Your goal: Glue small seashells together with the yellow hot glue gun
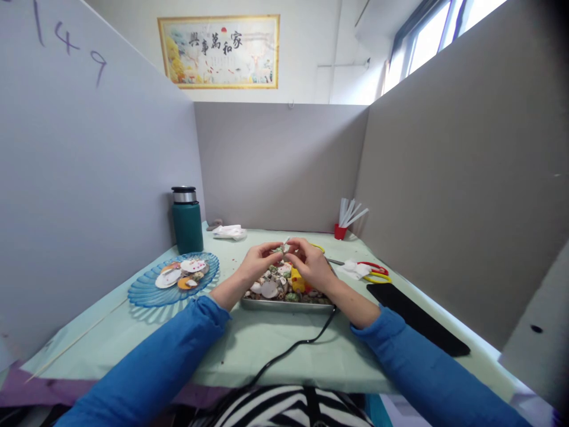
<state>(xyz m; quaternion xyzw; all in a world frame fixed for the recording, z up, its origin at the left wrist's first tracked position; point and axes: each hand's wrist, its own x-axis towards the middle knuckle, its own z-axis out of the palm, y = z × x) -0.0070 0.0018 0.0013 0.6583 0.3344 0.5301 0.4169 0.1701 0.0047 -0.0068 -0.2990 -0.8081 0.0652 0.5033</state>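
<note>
Above a metal tray (284, 306) my left hand (261, 258) and my right hand (310, 261) meet, fingertips close together. Both are closed in a pinch around a small greenish-white piece that looks like a shell (280, 249); the fingers partly hide it. Shells (269, 289) and small stones fill the tray beneath, some pale, some green and speckled. Among them lies a yellow piece (297, 280), below my right hand.
At left, a blue scalloped plate (146, 292) holds white and orange shell pieces, near a green bottle (187, 224). Red-and-yellow-handled scissors (377, 273), crumpled tissue (354, 270) and a black slab (415, 317) lie right. A red cup (340, 232) holds white strips. A black cable (296, 345) crosses the front.
</note>
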